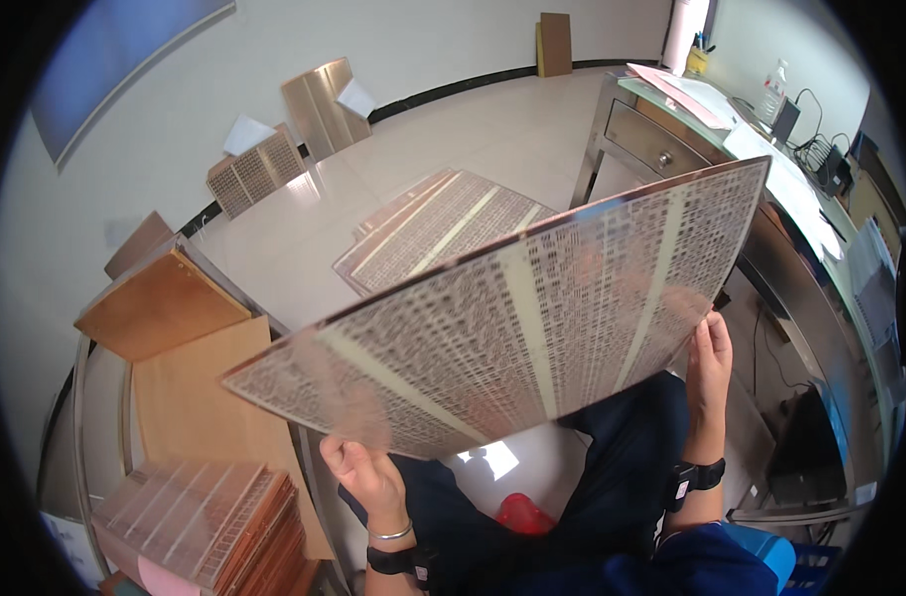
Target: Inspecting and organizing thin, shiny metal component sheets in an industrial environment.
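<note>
A large, thin printed circuit board panel [532, 308] is held up tilted in front of me, above my knees. Dense rows of small dark marks cover it, split by pale plain strips. My left hand [368, 482] pinches its lower left edge, thumb and fingers closed on it. At the lower right edge, my right hand [709, 368] grips the same panel with the fingers closed. Behind it, similar panels [443, 223] lie in a low pile, partly hidden by the one I hold. Beside my left forearm stands a stack of coppery panels [195, 526].
A metal desk [636, 139] on the right carries papers, a clear bottle [773, 91] and black cables. Further panels [329, 107] lean against the far wall. On the left stands a wooden board [165, 308]. Something red [525, 514] shows between my legs.
</note>
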`<state>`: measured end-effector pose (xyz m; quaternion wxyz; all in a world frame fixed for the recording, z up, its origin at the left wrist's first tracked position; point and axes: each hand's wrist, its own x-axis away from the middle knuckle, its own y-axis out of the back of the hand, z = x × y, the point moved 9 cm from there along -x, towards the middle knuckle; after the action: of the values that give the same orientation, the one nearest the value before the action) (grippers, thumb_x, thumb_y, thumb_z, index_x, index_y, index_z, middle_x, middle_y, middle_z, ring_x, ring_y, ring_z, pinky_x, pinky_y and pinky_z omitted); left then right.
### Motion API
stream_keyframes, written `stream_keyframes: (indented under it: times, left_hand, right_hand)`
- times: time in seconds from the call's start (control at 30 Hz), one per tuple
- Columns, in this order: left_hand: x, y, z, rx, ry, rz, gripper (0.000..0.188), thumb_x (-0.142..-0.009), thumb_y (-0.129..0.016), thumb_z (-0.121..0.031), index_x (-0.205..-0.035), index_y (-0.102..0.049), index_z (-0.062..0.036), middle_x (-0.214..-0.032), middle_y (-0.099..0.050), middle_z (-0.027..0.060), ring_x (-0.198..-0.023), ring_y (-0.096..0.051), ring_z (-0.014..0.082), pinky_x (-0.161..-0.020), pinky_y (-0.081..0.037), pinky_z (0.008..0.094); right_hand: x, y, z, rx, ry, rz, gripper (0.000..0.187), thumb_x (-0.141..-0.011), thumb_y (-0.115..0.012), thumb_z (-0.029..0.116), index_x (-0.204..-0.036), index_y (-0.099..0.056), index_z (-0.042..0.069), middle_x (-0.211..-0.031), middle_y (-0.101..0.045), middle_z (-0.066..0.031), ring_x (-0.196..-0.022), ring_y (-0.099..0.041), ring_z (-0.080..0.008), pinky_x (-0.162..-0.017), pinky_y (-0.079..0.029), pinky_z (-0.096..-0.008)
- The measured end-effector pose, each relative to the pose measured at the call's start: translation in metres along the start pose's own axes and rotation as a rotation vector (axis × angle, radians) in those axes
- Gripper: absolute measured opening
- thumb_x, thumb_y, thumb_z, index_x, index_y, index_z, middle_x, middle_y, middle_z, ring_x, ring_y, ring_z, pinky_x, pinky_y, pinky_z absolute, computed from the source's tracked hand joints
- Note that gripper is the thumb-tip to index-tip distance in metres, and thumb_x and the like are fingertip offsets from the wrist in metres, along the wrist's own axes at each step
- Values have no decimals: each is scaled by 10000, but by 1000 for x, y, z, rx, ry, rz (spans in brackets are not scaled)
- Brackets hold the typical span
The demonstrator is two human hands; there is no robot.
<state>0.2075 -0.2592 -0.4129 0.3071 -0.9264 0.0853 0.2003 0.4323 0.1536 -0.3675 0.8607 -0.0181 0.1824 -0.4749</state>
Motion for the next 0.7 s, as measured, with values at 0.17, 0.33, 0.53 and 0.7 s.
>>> stream_keyframes:
  times: [0.17, 0.33, 0.53, 0.7]
  left_hand:
    - [-5, 4, -13, -116, 74, -151, 192, -939, -454, -134, -1120, -444, -69, -1043, -530, 33, -981, -502, 139, -897, -408, 289]
    - [-10, -3, -37, -95, -71, -129, 204, -938, -443, -120, -1141, -453, -96, -1039, -537, 48, -991, -509, 142, -917, -412, 311]
    - [-30, 22, 1, -46, 44, 428, 368, -890, -414, -154, -1251, -466, -108, -1364, -413, 32, -1228, -412, 188, -1075, -271, 404]
    - [-46, 18, 58, 904, 754, 430, 306, -926, -424, -192, -1194, -458, -48, -1278, -445, 183, -1122, -489, 272, -973, -405, 426]
  right_hand:
    - [3, -12, 2, 74, 52, 31, 134, -923, -505, 149, -979, -551, 36, -936, -555, 19, -855, -481, -62, -791, -365, -206]
    - [-1, 0, 8, -78, 65, -34, 124, -920, -517, 161, -970, -544, 50, -929, -562, 15, -822, -494, -57, -750, -392, -203]
    - [-48, 22, -74, -357, -245, 193, 352, -933, -413, 272, -1150, -471, 1, -1126, -550, -149, -1013, -536, -191, -873, -439, -316]
    - [-14, -20, -121, -1151, -887, 962, 507, -911, -396, 267, -1309, -345, -42, -1236, -488, -223, -1126, -517, -266, -936, -450, -420]
